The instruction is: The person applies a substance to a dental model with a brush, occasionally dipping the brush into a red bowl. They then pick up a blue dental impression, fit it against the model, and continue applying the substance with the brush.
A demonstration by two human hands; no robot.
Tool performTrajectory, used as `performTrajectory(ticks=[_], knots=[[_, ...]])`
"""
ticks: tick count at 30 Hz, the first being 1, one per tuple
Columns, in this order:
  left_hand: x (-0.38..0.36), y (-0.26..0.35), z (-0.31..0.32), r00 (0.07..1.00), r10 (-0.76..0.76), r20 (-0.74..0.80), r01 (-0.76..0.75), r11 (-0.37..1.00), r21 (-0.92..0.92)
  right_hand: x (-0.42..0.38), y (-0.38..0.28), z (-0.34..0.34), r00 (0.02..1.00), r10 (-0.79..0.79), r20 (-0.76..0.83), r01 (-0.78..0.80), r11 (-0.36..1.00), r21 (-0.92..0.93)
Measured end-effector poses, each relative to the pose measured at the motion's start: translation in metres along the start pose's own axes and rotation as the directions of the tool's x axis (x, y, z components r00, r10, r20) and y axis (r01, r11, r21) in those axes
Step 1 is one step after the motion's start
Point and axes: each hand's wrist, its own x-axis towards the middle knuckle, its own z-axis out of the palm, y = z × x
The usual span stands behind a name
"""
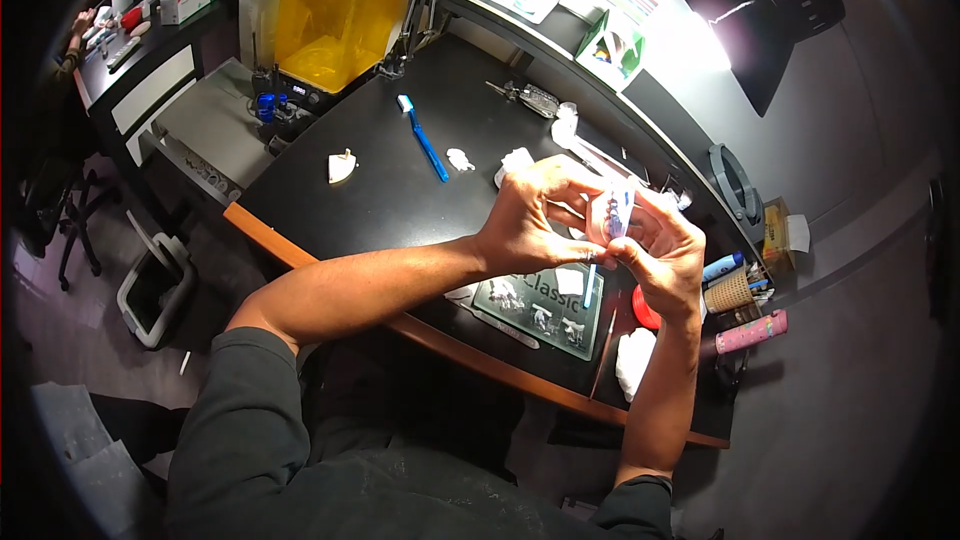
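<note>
My left hand (525, 215) and my right hand (665, 250) together grip a small dental model (610, 215), pale pink and translucent with a row of bluish-dark marks. They hold it up above the desk, fingertips closed around its sides. Below lies a glass plate (490, 325) marked "Classic", with several small clear-white pieces (543, 318) on it. Left of my hands, a blue toothbrush (427, 145) rests on the black desktop. Near it are a white lump (460, 159) and an off-white plaster-like piece (341, 168). Another white piece (514, 162) sits partly behind my left hand.
A lit desk lamp (770, 30) leans over the raised shelf at right. A yellow ANYCUBIC cover (340, 20) stands at back left. Right of my forearm are a pink cylinder (750, 332) and a woven pen cup (728, 293). Another person's hand (83, 22) shows far left.
</note>
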Motion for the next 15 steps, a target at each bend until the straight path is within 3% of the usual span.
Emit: performTrajectory(ticks=[15], knots=[[0.0016, 0.0014, -0.0003, 1.0, 0.015, 0.007, -0.015, 1.0, 0.027, 0.0006, -0.0039, 0.001, 0.999, 0.046, -0.021, -0.046, 0.999, -0.002]])
